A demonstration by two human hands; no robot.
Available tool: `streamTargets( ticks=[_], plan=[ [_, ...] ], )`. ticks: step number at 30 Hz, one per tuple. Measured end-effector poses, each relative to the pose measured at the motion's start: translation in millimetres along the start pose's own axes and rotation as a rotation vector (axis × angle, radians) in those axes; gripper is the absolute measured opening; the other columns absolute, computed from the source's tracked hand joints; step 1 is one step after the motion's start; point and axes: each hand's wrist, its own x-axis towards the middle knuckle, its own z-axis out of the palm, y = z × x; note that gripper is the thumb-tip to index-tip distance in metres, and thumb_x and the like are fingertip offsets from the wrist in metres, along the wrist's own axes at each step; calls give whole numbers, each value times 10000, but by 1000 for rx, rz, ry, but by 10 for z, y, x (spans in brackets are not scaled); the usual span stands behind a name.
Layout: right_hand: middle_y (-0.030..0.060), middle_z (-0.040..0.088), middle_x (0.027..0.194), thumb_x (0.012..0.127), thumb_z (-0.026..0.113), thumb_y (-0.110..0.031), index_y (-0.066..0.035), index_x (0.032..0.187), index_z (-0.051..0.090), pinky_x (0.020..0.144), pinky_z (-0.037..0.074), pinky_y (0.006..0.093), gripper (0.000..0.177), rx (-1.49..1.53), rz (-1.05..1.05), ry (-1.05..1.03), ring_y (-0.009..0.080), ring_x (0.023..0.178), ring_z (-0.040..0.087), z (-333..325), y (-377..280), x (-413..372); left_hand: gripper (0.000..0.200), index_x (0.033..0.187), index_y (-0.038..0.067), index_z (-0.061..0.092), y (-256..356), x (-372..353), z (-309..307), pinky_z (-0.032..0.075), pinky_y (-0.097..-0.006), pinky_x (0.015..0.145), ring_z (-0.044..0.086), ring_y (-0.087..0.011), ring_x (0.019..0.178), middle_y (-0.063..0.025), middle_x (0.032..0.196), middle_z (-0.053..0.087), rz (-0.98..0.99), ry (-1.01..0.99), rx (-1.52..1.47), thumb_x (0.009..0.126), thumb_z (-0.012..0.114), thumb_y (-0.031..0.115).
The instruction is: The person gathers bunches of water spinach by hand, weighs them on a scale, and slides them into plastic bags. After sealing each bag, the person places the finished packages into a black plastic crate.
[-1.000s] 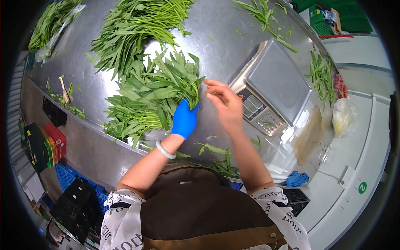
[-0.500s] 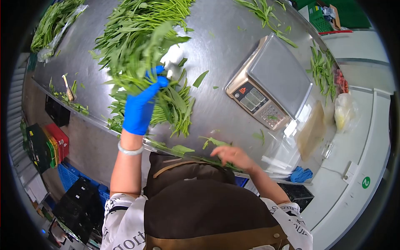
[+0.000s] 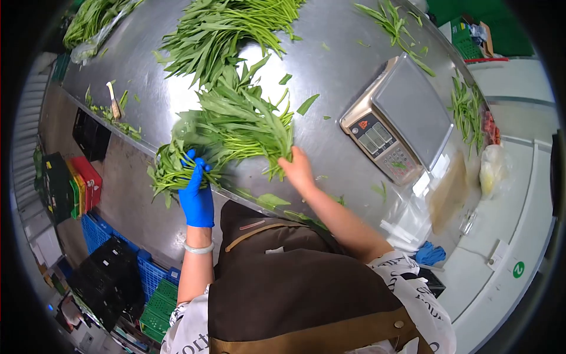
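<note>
My left hand (image 3: 196, 192), in a blue glove, is closed around a bunch of leafy greens (image 3: 171, 171) at the table's near edge. My bare right hand (image 3: 298, 171) grips the stem ends of a second bunch (image 3: 247, 127) that lies on the metal table. Leaves of the two bunches touch or overlap between my hands. Beyond them lies a large pile of greens (image 3: 230, 29) with its stems toward the upper right. A digital scale (image 3: 413, 106) stands to the right, its platform bare apart from its display side, where a small leaf rests on the keypad.
A knife (image 3: 114, 101) lies near the left edge among leaf scraps. Bagged greens (image 3: 97, 26) are at the upper left. Loose greens (image 3: 469, 115), a plastic bag (image 3: 494, 171) and a blue glove (image 3: 430, 253) are at the right. Crates (image 3: 109, 283) stand on the floor at the left.
My left hand has moved down toward the table edge with its greens. My right hand has moved up from the near edge and taken hold of stems. The view has shifted slightly.
</note>
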Motion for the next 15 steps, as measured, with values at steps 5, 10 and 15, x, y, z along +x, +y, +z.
streamTargets(
  ticks=[5,10,15],
  plan=[
    [145,590,851,923,446,-175,-11,1067,444,744,483,363,218,670,97,2,246,747,593,-595,-233,111,440,1333,16,436,145,-28,-182,416,-300,925,544,-127,996,-41,1207,545,126,124,61,915,563,71],
    [116,576,837,954,388,-132,-36,1060,386,693,497,332,143,904,-178,123,197,711,583,-1045,-974,146,446,1339,-8,409,177,-158,-82,395,-311,960,527,-130,1019,-57,1178,552,246,128,189,919,542,61],
    [142,565,835,957,428,-152,-29,1067,377,692,487,352,173,457,-330,124,233,718,592,-806,-934,395,371,1217,-2,534,-249,-434,225,426,-308,936,545,-152,1038,-69,1186,558,65,309,206,867,632,70]
  ],
)
